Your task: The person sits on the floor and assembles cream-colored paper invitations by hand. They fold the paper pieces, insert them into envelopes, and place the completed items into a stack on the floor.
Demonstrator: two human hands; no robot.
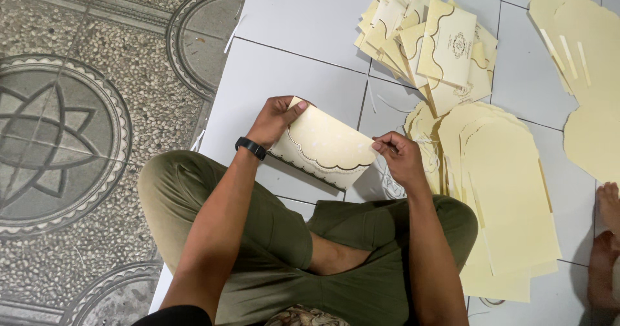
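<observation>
I hold a cream folded card envelope (326,146) with a scalloped brown-edged flap above the white tiled floor (303,68). My left hand (274,119), with a black wristband, grips its left end, thumb on top. My right hand (395,159) pinches its right edge between thumb and fingers. The envelope is level, slightly tilted down to the right. My crossed legs in olive trousers (271,235) lie below it.
A heap of finished cream envelopes (433,42) lies at the top. Flat unfolded cream sheets (507,190) are stacked to my right, with more sheets (581,61) at the far right. Another person's feet (607,235) show at the right edge. Patterned pebble flooring (71,139) lies left.
</observation>
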